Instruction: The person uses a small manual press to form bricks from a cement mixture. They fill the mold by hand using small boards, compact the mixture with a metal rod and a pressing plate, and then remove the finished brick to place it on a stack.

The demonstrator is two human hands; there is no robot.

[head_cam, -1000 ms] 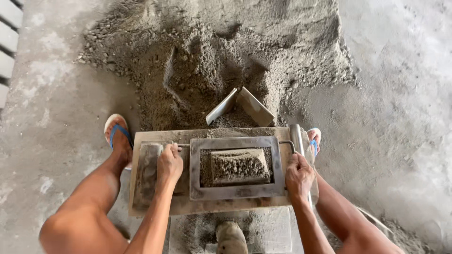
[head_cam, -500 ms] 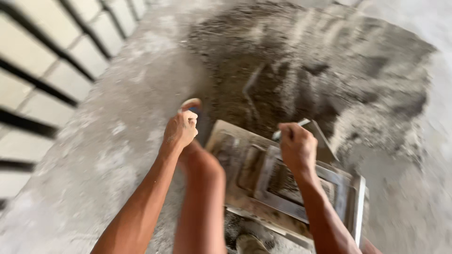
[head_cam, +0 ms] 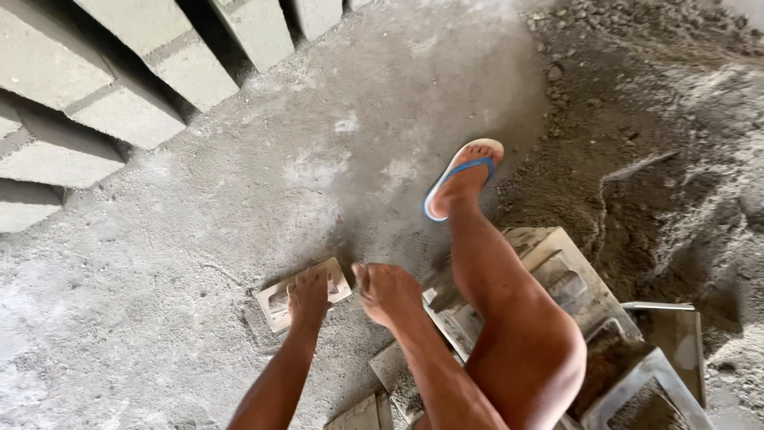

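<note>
My left hand reaches down to the concrete floor, its fingers laid over a small flat wooden board. Just right of it, my right hand hovers palm down between that board and the left edge of the metal and wood block mould. Its thumb sticks out and its fingers curl under, out of sight. My bare leg crosses over the mould, and the foot in a blue and white flip-flop stands on the floor beyond.
Grey concrete blocks lie in rows at the upper left. A heap of damp sand and cement mix fills the right side. Wooden pieces lie near the bottom edge.
My view has swung left and down. My left hand dropped from the air onto the small board on the floor. My right hand left the mould and moved left towards it.
</note>
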